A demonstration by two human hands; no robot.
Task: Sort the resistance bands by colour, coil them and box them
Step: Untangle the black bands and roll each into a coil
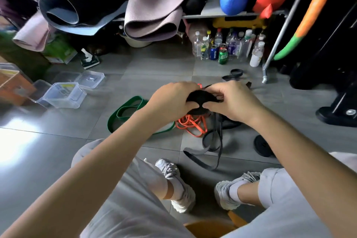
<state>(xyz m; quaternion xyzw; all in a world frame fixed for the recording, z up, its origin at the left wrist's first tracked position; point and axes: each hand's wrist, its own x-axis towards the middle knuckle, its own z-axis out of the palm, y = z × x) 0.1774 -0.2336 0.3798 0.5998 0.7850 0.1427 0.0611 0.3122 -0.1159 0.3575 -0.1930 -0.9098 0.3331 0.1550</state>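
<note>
Grey tile floor, cluttered room, your left hand and right hand curl fingers round a black band coil, orange bands and green band below your fingers.

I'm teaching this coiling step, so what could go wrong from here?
The black coil, pinched between left hand and right hand, may spring open if either grip slips. Its loose tail hangs down beside the orange band and could snag or drag it.
</note>
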